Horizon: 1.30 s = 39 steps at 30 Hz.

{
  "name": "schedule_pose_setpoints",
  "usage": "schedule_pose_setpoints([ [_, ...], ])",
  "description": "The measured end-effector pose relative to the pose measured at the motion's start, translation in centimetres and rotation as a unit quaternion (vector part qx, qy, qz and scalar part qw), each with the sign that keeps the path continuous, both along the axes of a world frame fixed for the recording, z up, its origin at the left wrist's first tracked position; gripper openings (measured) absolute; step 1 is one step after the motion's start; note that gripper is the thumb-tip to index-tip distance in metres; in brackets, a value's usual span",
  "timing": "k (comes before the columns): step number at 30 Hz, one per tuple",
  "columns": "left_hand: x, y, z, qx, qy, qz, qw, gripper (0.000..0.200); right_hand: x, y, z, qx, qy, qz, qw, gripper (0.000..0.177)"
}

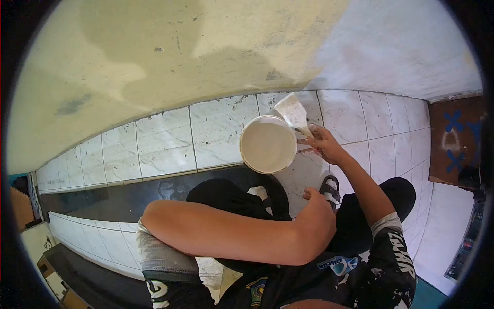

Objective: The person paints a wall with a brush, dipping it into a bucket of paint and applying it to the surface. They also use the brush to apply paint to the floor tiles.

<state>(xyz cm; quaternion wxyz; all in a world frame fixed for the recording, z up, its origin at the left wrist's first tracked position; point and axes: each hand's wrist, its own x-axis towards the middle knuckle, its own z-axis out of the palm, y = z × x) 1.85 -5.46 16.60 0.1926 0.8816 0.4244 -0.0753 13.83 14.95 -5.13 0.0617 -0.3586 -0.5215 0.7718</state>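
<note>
A wide flat paintbrush (292, 110), its head coated white, is gripped near its handle by my right hand (321, 144). Its bristles point up and left, beside the far right rim of a round bucket (267, 147) of whitish paint. Fingers of that hand, smeared with white, reach to the bucket's right side. My left forearm lies across my lap, and my left hand (315, 206) hangs loosely curled near my right foot, with nothing showing in it.
Behind the bucket rises a wall (154, 62), yellowish on the left and whitish on the right. White tiles (164, 147) cover the ledge along its base. A dark strip (154, 193) borders the tiles. At the right stands a brown panel (455, 141) with blue marks.
</note>
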Motion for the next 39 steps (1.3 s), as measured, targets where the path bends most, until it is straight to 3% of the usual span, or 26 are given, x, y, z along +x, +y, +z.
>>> schedule_pose_setpoints([
  [4,-0.7,-0.5,0.4,0.011,-0.011,-0.016,1.0,0.028,-1.5,0.6,1.2,0.076,-0.02,0.049,0.996,0.04],
  [7,-1.2,-0.7,1.0,0.013,-0.03,-0.03,0.999,0.027,-1.7,3.1,6.1,0.143,0.016,0.067,0.987,0.038],
  [9,-1.2,-0.9,1.1,0.032,-0.043,-0.023,0.998,0.026,-1.3,5.1,10.2,0.112,-0.057,0.104,0.987,0.033],
  [12,-1.6,-0.6,1.6,-0.015,-0.048,-0.023,0.998,0.026,1.1,8.0,12.6,0.05,-0.115,0.044,0.991,0.024],
  [15,-2.9,0.1,1.9,-0.006,-0.06,-0.025,0.998,0.026,4.6,10.1,9.5,0.056,-0.107,0.039,0.992,0.023],
  [17,-3.3,0.3,0.7,-0.006,-0.049,-0.005,0.999,0.029,5.4,9.1,6.0,0.129,-0.131,-0.03,0.982,0.018],
  [19,-4.6,1.0,0.3,-0.104,-0.108,0.05,0.987,0.035,5.4,8.4,1.6,0.114,-0.172,-0.105,0.973,0.019],
  [20,-5.4,1.7,0.1,-0.099,-0.104,0.053,0.988,0.035,5.3,8.3,-1.1,0.126,-0.161,-0.111,0.973,0.02],
  [22,-7.7,2.8,-0.6,-0.235,-0.084,0.055,0.967,0.042,4.6,7.8,-5.8,0.117,-0.14,-0.14,0.973,0.023],
  [24,-10.8,3.3,-3.2,-0.387,-0.12,0.098,0.909,0.041,2.9,7.9,-10.2,0.096,-0.113,-0.186,0.971,0.023],
  [25,-12.2,3.4,-4.8,-0.391,-0.11,0.097,0.908,0.041,1.8,7.8,-11.8,0.089,-0.107,-0.191,0.972,0.023],
  [27,-13.8,2.9,-7.8,-0.486,-0.209,0.199,0.825,0.035,-0.2,7.6,-14.0,0.094,-0.095,-0.252,0.959,0.02],
  [28,-13.4,2.2,-8.6,-0.492,-0.209,0.199,0.821,0.035,-0.9,7.4,-14.6,0.088,-0.1,-0.251,0.959,0.02],
  [30,-12.5,0.5,-9.1,-0.569,-0.264,0.241,0.741,0.027,-2.4,7.7,-15.3,0.071,-0.129,-0.27,0.952,0.022],
  [39,-13.3,-1.1,-9.7,-0.522,-0.285,0.352,0.722,0.025,-3.2,8.4,-18.9,0.059,-0.159,-0.281,0.945,0.023],
])
